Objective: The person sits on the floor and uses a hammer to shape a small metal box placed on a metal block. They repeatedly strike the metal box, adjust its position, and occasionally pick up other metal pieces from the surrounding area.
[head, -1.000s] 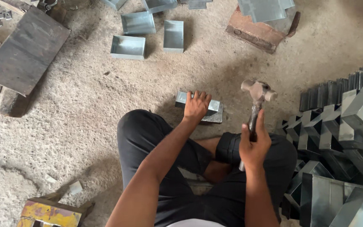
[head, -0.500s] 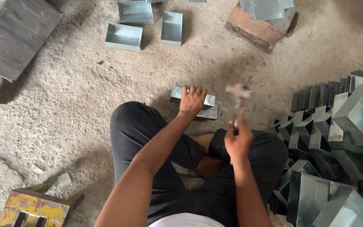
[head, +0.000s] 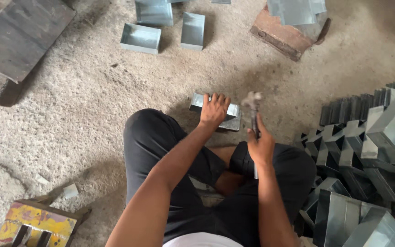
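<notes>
On the gritty floor [head: 69, 119], left hand [head: 213, 110] flattens metal piece [head: 232, 116]; right hand [head: 260, 145] grips raised hammer [head: 252, 103].

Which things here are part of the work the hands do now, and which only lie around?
In the work:
- left hand, pressing on the metal box piece
- right hand, gripping the hammer

Lying about:
- open metal trays
- stacked folded metal pieces
- dark steel slab
- yellow block
- rusty block
</notes>
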